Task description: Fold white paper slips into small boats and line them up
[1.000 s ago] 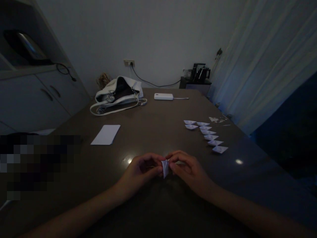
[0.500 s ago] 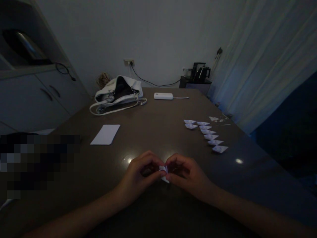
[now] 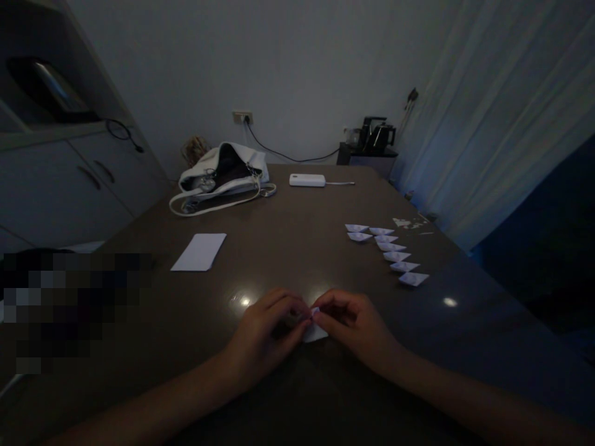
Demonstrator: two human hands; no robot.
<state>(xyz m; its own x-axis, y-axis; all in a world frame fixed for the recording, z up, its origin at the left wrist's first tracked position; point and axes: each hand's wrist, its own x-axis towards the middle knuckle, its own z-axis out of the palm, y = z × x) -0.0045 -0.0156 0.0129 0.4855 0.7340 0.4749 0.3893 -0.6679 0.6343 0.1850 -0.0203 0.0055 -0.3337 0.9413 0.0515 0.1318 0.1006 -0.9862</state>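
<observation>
My left hand [image 3: 264,331] and my right hand [image 3: 356,325] meet at the near middle of the dark table [image 3: 297,248]. Both pinch a small folded piece of white paper [image 3: 315,332] that lies low against the tabletop between their fingertips. Most of the paper is hidden under my fingers. To the right, a row of several small folded paper boats [image 3: 390,254] runs along the table. A flat white sheet of paper [image 3: 199,252] lies to the left, out of reach of my hands.
A white handbag [image 3: 220,176] lies open at the far left of the table, and a white power bank [image 3: 307,180] with a cable at the far middle. A kettle [image 3: 374,136] stands on a small stand behind. Curtains hang on the right, cabinets on the left.
The folded paper, held upright between my fingertips a second ago, has been turned and lowered onto the tabletop. Both hands sank with it and stayed together.
</observation>
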